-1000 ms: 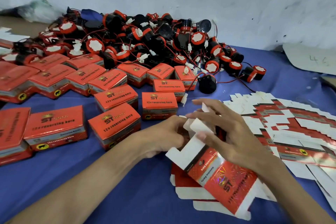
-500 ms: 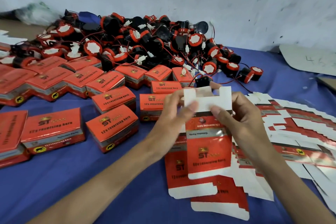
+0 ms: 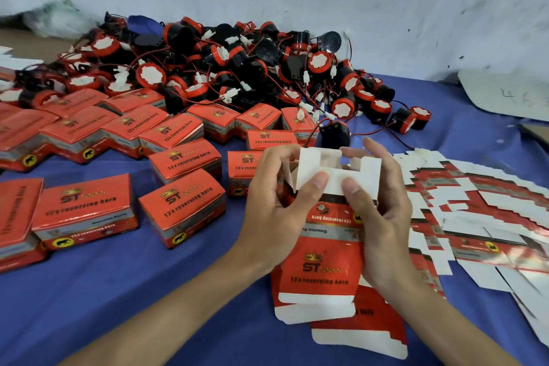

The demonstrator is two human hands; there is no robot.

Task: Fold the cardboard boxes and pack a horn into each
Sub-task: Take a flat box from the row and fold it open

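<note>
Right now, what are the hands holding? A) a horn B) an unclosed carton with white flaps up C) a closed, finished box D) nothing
B: the left hand and right hand both grip the carton, thumbs on its white flaps; the horns lie piled at the back.

Bare left forearm [image 3: 166,303] enters from near-left and right forearm [image 3: 451,324] from near-right, converging mid-scene. Left hand [image 3: 276,211] and right hand [image 3: 383,217] sit side by side, palms facing each other. Fingers curl behind the box [image 3: 323,246], both thumbs pressed close together on its near white flap.
</note>
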